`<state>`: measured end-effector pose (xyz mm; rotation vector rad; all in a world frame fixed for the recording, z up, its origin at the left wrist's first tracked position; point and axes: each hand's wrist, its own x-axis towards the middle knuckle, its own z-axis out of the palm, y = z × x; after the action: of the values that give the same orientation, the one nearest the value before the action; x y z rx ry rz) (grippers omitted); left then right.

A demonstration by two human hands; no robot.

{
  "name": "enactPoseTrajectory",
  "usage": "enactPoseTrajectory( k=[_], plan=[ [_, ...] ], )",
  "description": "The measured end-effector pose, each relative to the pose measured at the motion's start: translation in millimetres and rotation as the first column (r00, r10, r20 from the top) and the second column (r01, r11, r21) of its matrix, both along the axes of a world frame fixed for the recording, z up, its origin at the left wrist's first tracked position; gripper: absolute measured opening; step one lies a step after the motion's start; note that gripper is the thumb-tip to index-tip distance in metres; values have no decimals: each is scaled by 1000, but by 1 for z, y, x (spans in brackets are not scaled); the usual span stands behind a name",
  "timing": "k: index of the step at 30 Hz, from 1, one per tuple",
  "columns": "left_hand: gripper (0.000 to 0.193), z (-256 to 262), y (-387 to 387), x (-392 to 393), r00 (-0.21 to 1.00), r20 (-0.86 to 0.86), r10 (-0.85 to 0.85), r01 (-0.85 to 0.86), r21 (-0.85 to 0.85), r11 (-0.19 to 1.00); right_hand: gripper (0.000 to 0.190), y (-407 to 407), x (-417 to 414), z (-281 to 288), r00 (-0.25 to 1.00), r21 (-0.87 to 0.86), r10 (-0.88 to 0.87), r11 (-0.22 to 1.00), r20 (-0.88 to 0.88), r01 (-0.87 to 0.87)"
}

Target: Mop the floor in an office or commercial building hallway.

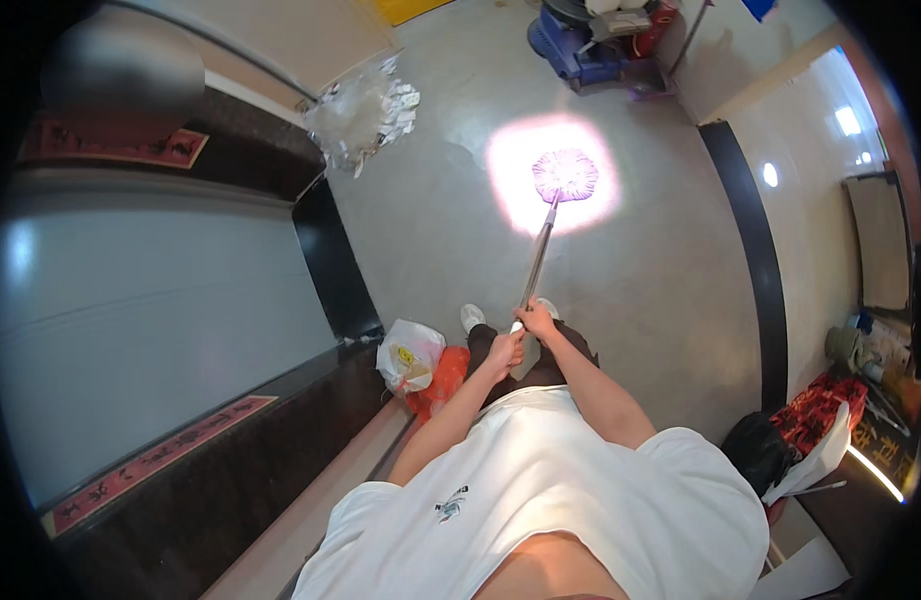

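Observation:
Both hands grip a mop with a metal pole (536, 262). My left hand (507, 352) is closed around the end of the pole, close to my body. A little farther along, my right hand (536, 319) wraps the pole just ahead of the left. The pole slants away from me to a round, pinkish mop head (565, 175), which lies spread on the grey floor (445, 247). A bright, pink-edged patch of light surrounds the mop head and washes out its detail.
A white plastic bag (410, 352) and an orange bag (445, 379) stand by my left leg. Crumpled plastic and paper litter (367, 116) lies by the far-left wall. A blue machine (573, 56) stands at the back. Dark doorway posts (337, 259) edge the left; a black strip (753, 255) runs along the right.

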<state>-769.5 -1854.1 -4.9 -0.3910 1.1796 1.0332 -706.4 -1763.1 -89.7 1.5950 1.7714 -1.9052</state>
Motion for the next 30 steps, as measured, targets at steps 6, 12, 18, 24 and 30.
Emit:
enactPoseTrajectory(
  k=[6, 12, 18, 24, 30],
  plan=[
    [17, 11, -109, -43, 944, 30, 327, -326, -51, 944, 51, -80, -82, 12, 806, 96, 583, 801, 99, -591],
    [16, 12, -205, -93, 732, 23, 681, -682, 7, 732, 60, -176, -190, 44, 534, 62, 843, 531, 62, -845],
    [16, -4, -291, -148, 497, -143, 856, -867, -45, 496, 65, -295, -275, 56, 217, 133, 975, 221, -44, -966],
    [18, -12, -323, -213, 510, -191, 839, -860, -103, 500, 56, -353, -345, 11, 106, 126, 992, 97, 73, -987],
    [19, -27, -362, -207, 598, -201, 776, -802, -159, 576, 51, -389, -334, 16, 70, 49, 994, 66, 83, -997]
  ],
)
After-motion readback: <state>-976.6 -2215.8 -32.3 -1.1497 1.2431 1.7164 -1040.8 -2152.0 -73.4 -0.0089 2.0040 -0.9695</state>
